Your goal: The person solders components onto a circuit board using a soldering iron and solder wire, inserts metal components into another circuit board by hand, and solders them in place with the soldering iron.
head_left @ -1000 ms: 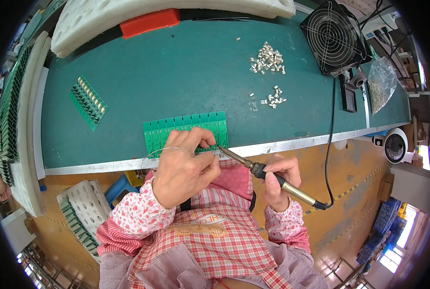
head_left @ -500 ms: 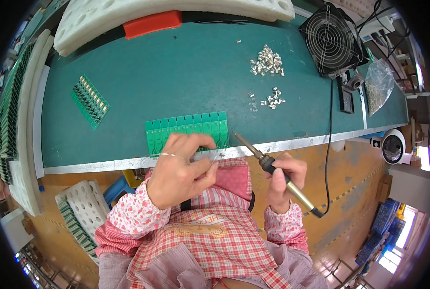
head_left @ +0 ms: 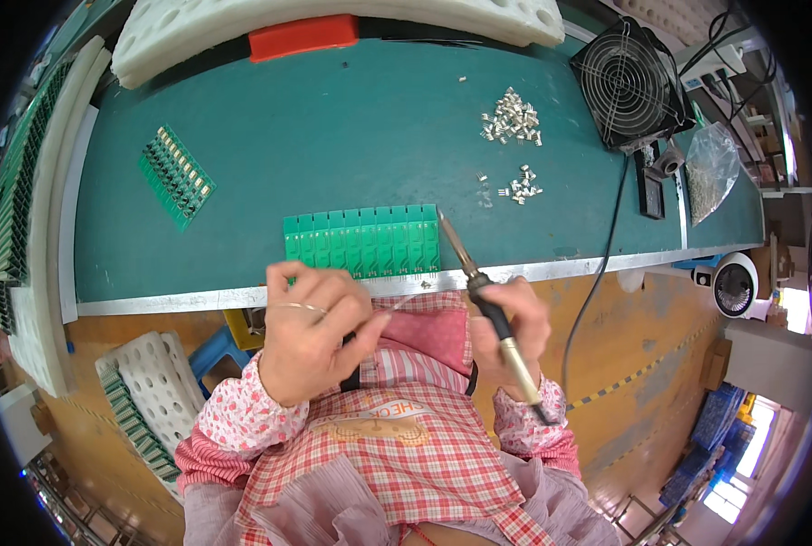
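Note:
In my right hand point(head_left: 517, 335) is a soldering iron point(head_left: 457, 244), its handle slanting down toward me and its tip up by the far right corner of a green circuit board panel point(head_left: 362, 241). That panel lies flat along the table's front edge. My left hand point(head_left: 313, 329) hovers over the metal edge strip at the panel's near left part, fingers curled. Thumb and forefinger come close together; a faint pale strand shows beyond them, too blurred to name. Whether the iron's tip touches the panel I cannot tell.
Two heaps of small metal-pinned components point(head_left: 512, 118) lie at the right. A populated circuit board point(head_left: 177, 176) rests at the left. A black fan point(head_left: 622, 84), an iron stand point(head_left: 666, 162) and a plastic bag point(head_left: 711, 173) are at the far right. White foam point(head_left: 333, 16) and a red box point(head_left: 303, 38) line the back.
My left hand has moved left and toward me, uncovering more of the panel. The soldering iron has turned steeper, and its tip has moved up to the panel's far right corner.

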{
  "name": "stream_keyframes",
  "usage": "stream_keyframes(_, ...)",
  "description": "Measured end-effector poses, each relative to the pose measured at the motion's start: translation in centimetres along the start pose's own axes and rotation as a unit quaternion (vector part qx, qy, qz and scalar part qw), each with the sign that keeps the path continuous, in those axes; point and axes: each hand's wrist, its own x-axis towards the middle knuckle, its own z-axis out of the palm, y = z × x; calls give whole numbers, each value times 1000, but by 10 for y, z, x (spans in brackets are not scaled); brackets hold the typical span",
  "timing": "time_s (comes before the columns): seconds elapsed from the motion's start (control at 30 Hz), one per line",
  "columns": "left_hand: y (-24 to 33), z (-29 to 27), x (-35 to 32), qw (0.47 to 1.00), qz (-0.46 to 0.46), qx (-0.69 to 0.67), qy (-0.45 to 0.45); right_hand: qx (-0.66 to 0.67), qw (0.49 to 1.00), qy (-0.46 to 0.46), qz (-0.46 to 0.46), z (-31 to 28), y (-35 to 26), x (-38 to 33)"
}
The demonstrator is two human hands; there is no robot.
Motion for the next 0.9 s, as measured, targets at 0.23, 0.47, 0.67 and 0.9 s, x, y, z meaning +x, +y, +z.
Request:
stream_keyframes(0.23,-8,8,7,1000,9,8,20,149,986,57,58,-6,0,-18)
stream_keyframes(0.47,-8,7,9,1000,2,1,6,152,985,51,55,-3,3,-20)
stream_keyframes(0.67,-6,7,10,1000,2,7,9,154,987,38,11,-1,8,-15)
stream_keyframes(0.9,-6,6,10,1000,-2,6,10,154,988,23,-4,-1,9,-13)
